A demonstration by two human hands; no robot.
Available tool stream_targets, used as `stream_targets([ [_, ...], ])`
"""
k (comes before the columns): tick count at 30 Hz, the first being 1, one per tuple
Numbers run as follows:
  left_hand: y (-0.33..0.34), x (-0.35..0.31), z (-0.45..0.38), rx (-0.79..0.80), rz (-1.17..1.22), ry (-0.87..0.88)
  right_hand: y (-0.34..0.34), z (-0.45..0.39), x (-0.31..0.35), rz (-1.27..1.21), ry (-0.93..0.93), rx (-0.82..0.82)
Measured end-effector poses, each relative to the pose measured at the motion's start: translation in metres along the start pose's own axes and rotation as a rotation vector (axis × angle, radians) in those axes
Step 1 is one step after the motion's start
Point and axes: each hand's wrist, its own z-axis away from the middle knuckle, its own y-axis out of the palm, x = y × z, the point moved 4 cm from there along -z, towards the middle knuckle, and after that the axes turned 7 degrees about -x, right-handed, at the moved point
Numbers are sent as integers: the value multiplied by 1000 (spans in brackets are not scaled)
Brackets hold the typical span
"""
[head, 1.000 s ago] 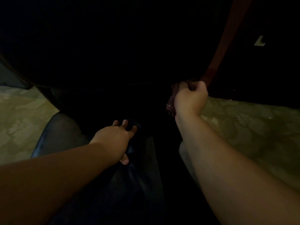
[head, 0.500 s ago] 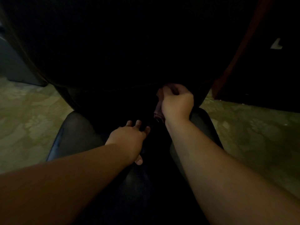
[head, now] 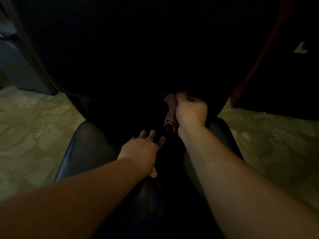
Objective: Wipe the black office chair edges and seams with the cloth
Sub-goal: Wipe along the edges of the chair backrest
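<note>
Head view: right hand (head: 190, 110) grips bunched cloth (head: 170, 111) at chair (head: 89, 152) back-seat seam, 1 o'clock of open, bracing left hand (head: 140, 150); best to press cloth firmly along seam.

A pale floor (head: 34, 135) with a faint floral pattern spreads left and right of the scene. The black office chair (head: 89, 149) stands on it in the middle. A dark cabinet (head: 284, 75) stands on it at far right.
</note>
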Motion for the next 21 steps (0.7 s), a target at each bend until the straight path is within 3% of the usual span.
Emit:
stream_targets([
  [5, 0, 0, 0, -1, 7, -4, 3, 0, 1, -62, 104, -22],
  [11, -1, -1, 1, -5, 21, -20, 7, 6, 9, -98, -17, -37],
  [16, -1, 0, 4, -33, 41, -17, 4, 5, -1, -152, 162, -82],
  [21, -2, 1, 4, -41, 54, -12, 7, 9, -13, 43, 213, 5],
])
